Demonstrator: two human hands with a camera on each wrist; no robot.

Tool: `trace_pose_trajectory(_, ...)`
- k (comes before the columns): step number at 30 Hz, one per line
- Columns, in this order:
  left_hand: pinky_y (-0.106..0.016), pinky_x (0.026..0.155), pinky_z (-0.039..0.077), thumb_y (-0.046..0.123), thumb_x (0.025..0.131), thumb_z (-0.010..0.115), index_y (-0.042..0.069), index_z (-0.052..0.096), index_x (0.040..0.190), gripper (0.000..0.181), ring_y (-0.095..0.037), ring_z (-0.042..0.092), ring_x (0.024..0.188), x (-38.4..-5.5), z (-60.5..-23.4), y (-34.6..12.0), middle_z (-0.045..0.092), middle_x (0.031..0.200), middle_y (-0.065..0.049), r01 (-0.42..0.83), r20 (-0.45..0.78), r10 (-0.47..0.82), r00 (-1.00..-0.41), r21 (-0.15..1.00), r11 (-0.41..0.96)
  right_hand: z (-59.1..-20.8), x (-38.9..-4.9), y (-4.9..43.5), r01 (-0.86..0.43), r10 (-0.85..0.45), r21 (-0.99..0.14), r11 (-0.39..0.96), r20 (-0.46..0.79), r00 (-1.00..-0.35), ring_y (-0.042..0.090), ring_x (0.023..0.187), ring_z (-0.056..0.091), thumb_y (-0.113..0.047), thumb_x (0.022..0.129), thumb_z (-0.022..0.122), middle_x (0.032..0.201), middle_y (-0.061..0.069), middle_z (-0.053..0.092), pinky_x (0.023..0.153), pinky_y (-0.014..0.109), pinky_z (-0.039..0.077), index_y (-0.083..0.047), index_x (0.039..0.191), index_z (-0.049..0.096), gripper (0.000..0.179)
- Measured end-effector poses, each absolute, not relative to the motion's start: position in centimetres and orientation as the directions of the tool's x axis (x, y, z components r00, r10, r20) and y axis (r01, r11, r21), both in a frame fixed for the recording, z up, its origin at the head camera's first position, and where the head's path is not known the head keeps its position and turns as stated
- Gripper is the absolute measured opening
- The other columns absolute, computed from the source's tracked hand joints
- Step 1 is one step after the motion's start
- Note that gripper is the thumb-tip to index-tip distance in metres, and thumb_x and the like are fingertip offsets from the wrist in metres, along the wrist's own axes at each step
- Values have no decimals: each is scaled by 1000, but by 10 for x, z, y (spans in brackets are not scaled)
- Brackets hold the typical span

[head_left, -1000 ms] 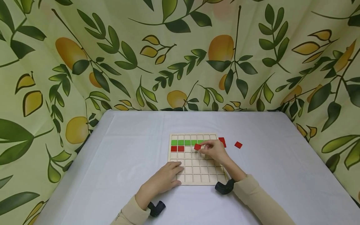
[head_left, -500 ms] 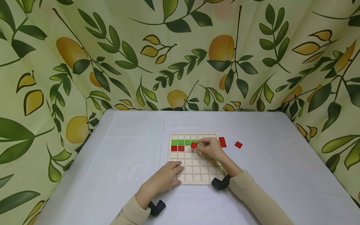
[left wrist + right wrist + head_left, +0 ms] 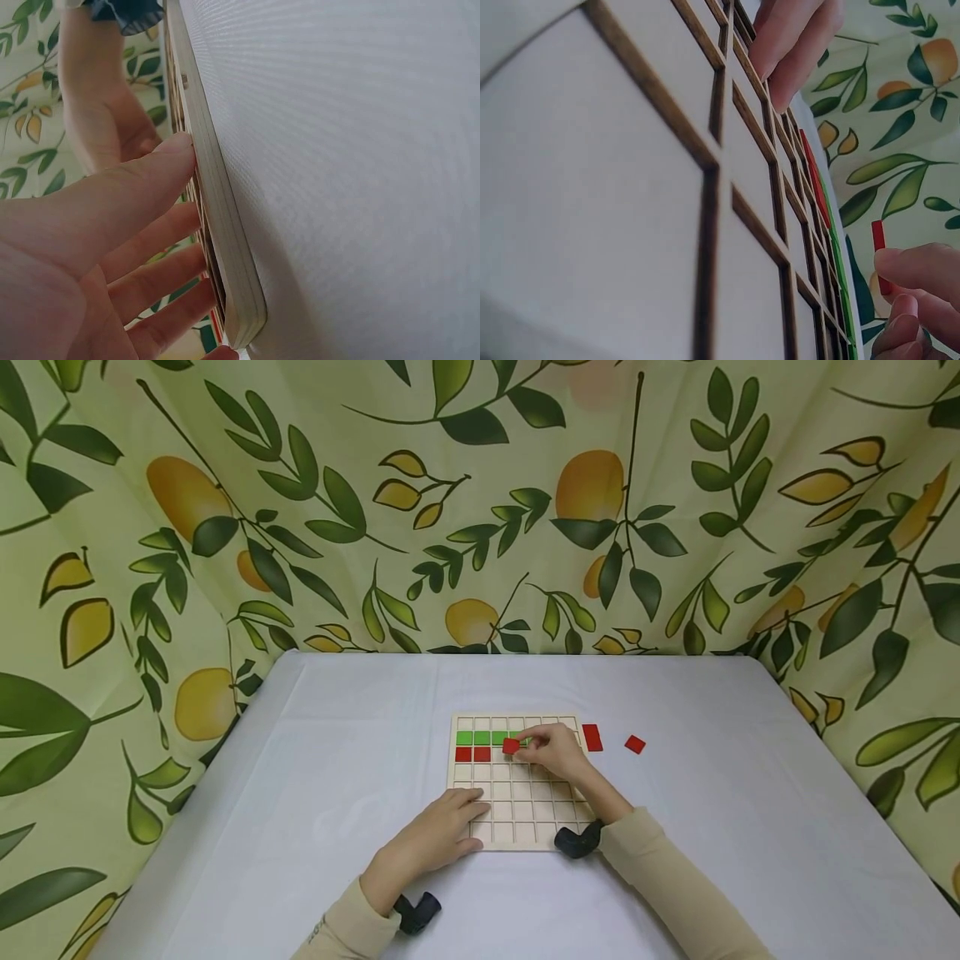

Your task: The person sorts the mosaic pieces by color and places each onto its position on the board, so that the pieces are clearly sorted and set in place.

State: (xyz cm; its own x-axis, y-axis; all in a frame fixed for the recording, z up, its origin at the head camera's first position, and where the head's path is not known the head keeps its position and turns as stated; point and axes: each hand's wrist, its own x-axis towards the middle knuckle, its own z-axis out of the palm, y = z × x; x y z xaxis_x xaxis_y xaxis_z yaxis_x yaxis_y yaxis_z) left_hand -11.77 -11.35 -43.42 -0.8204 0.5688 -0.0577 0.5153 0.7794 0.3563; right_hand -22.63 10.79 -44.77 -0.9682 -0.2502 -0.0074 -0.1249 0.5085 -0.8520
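A wooden grid board [image 3: 525,814] lies flat on the white cloth. My right hand [image 3: 557,750] pinches a red square tile [image 3: 511,746] between thumb and fingers, over the board's upper part. The right wrist view shows that red tile [image 3: 878,234] held on edge, above the grid. Several green tiles [image 3: 482,738] fill the second row from the far edge, partly covered by the right hand. Two red tiles [image 3: 472,754] sit at the left end of the row below. Resting on the board's near-left corner, my left hand [image 3: 438,833] has its fingers spread; its thumb touches the near edge.
Red tiles [image 3: 592,737] lie just right of the board, and a single red tile [image 3: 635,744] lies farther right on the cloth. Black wrist-worn devices [image 3: 577,842] hang at both cuffs. A patterned curtain [image 3: 517,552] rises behind the table.
My right hand has moved left across the board with the red tile, toward the two placed red tiles. My left hand has stayed where it was.
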Motion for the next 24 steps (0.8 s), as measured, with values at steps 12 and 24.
trace_pose_trajectory(12,-44,111,44,25,89,68,4,56,133,50,-30,47,134,-118,-434,-113,50,144,-14,507,-70,565,-822,362,782,-450,-229,102,-104,-242,-836,539,-35,-970,10,56,44,-7,78,76,64,2,58,49,19,36,2,103,73,27)
trace_pose_trajectory(24,-44,111,44,25,89,68,4,57,132,49,-30,48,133,-118,-434,-114,50,144,-14,513,-63,569,-820,360,779,-452,-232,96,-113,-264,-815,569,-50,-963,11,59,46,-8,78,77,63,3,58,53,20,37,1,100,74,24)
